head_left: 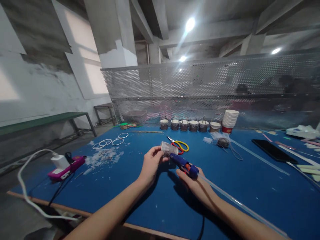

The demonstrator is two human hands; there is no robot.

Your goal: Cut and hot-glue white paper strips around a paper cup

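Between the fingers and thumb of my left hand (pixel 152 163) is a small cup (pixel 170 148), tipped on its side and wrapped in something pale and brownish. My right hand (pixel 193 183) grips a blue glue gun (pixel 183 164), whose nozzle end meets the cup or sits very close to it. A long clear glue stick (pixel 232 198) runs out of the back of the gun over my right forearm. Just beyond the cup lie scissors (pixel 183 145) with red and yellow handles. The exact contact at the nozzle is too small to make out.
White rings (pixel 117 141) and dried glue scraps (pixel 102 159) lie to the left, near a purple power strip (pixel 67 168). Several small cups (pixel 184 125) line the back beside a paper cup stack (pixel 230 119). A black phone (pixel 272 150) lies right. A perforated metal screen (pixel 205 90) stands behind.
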